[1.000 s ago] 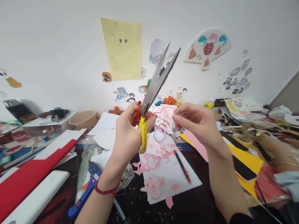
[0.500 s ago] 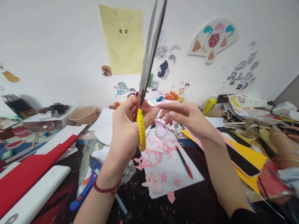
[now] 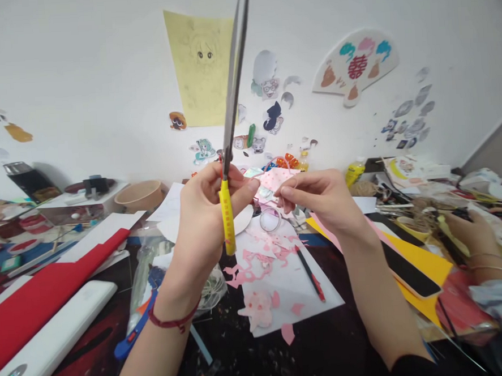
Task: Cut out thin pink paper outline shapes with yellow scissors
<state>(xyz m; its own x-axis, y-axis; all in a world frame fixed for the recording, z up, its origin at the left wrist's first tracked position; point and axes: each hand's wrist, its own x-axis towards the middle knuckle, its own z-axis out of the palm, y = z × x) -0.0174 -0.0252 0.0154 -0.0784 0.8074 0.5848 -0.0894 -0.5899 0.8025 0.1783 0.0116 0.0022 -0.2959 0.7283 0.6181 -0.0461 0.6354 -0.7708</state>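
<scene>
Person's L hand point(image 3: 204, 216): fingers wrapped round scissors point(image 3: 230, 118) — blades to abt 12 o'clock, tips up at the top edge, one cut off. R hand point(image 3: 319, 198), approx 3 o'clock of the handles: fingers narrow — can't tell if they grip sth.

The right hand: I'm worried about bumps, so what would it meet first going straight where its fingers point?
Probably the left hand, which holds the scissors; the right hand points toward its thumb, though depth is unclear.

Relative to the sheet point(image 3: 303, 309), I find the phone point(image 3: 413, 270) at three o'clock, glue gun point(image 3: 130, 341) at nine, bowl point(image 3: 137, 198) at ten.
</scene>
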